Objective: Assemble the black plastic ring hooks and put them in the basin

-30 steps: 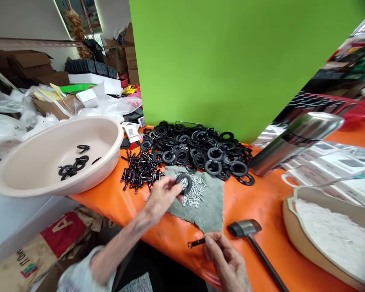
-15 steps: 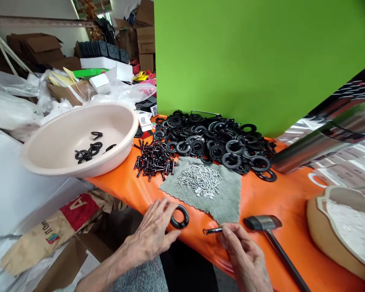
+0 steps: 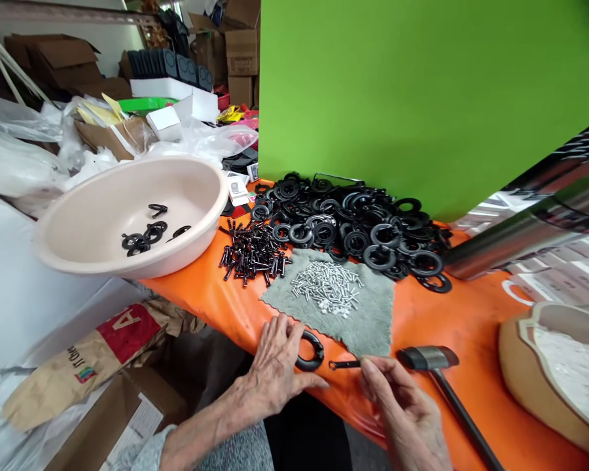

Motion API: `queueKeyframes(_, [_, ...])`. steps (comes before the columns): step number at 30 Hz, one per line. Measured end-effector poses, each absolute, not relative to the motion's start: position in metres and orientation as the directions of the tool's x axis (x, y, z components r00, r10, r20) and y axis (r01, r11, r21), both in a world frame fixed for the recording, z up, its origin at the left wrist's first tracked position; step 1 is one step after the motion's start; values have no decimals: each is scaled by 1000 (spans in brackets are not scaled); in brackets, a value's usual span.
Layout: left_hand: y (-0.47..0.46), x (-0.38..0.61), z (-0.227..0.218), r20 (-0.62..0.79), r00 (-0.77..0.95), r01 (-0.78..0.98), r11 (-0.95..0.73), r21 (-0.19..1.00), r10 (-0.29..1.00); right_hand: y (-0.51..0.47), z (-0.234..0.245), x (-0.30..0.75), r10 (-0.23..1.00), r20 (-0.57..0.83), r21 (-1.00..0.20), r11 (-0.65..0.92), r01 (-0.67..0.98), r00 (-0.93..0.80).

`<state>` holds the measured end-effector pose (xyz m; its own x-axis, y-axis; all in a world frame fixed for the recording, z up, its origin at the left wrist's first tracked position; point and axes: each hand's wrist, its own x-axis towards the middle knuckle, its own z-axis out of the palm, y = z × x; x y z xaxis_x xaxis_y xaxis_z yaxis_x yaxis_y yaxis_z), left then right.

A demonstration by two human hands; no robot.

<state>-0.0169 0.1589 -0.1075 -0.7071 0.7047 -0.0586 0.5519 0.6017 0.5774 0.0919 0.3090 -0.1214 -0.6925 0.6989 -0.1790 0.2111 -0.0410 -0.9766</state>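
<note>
My left hand (image 3: 279, 363) lies over the table's front edge with fingers stretched and thumb spread. Its fingers rest against the left side of a black ring (image 3: 310, 351), which lies flat and has a small gap or notch on its right side. My right hand (image 3: 402, 409) pinches a short black rod with a looped end (image 3: 343, 365) between thumb and fingertips. The loop points left, close to the ring but apart from it. Beyond both hands, a grey-green cloth (image 3: 370, 320) bears a heap of small silver pins (image 3: 326, 286).
A hammer (image 3: 428, 358) lies right of my right hand, beside a tan tub (image 3: 525, 373) of white material. Behind are piles of black rods (image 3: 252, 255) and black rings (image 3: 356, 242). At left stands a beige basin (image 3: 88, 265) with several rings. A green panel (image 3: 397, 98) rises behind.
My left hand and the black ring have moved right, bringing the ring closer to the rod. My right hand keeps its pinch on the rod. The view has shifted slightly.
</note>
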Motion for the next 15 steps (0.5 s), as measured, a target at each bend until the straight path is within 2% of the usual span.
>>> queueKeyframes(3, [156,-19,-97,-78,-700,544,601,585,710,307,-116,90,691,-198,-974,-61,216,-696])
queueKeyframes(6, [154,-18,-78,-100,-694,471,555,686,713,300,-113,87,668,-214,-973,-80,218,-713])
queueKeyframes(8, [154,-18,-67,-118,-647,379,453,807,753,293,-110,84,638,-223,-974,-113,196,-737])
queueKeyframes(10, [155,-21,-62,-187,-593,210,375,903,783,287,-104,80,616,-231,-973,-160,167,-754])
queueKeyframes(13, [159,-28,-64,-265,-580,6,329,944,770,286,-94,72,579,-215,-975,-165,146,-786])
queueKeyframes(15, [161,-35,-66,-244,-599,18,318,948,763,293,-91,68,531,-176,-984,-80,157,-829])
